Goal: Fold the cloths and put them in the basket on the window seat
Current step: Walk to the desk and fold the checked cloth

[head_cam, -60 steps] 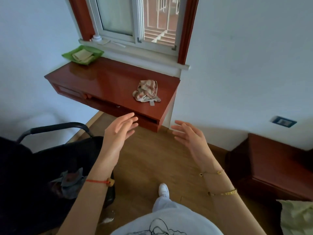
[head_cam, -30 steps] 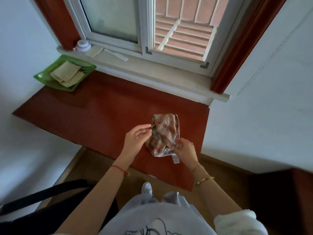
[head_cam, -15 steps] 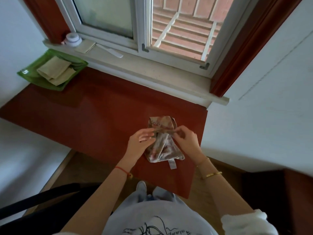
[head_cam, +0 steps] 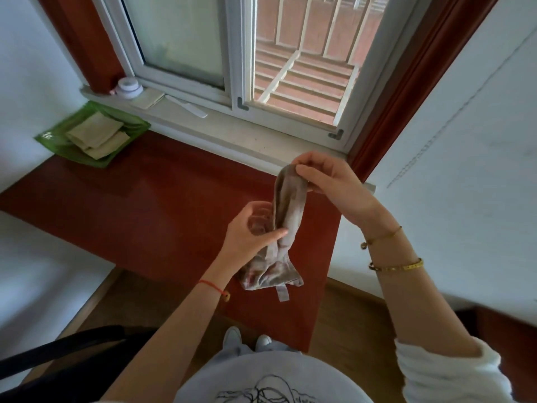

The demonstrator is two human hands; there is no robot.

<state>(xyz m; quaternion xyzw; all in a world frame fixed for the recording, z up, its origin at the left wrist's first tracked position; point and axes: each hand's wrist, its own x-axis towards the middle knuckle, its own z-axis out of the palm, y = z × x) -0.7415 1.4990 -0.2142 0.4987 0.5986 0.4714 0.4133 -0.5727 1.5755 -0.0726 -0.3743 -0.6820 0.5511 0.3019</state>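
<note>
A crumpled red-and-beige checked cloth (head_cam: 287,210) with a white label hangs in the air over the right end of the red-brown window seat (head_cam: 151,210). My right hand (head_cam: 328,181) pinches its top corner, raised near the sill. My left hand (head_cam: 251,232) grips the cloth lower down, at its middle. The green basket (head_cam: 49,135) sits at the far left of the seat, against the wall, with folded beige cloths (head_cam: 97,133) inside it.
The window sill (head_cam: 232,132) carries a small white jar (head_cam: 128,87) and a white strip. A black chair (head_cam: 66,353) stands at the lower left. White walls close in on both sides of the seat; wooden floor lies below.
I walked up to the seat and took the cloth with both hands. Since half a second ago it has been lifted off the seat, my right hand pulling its corner upward.
</note>
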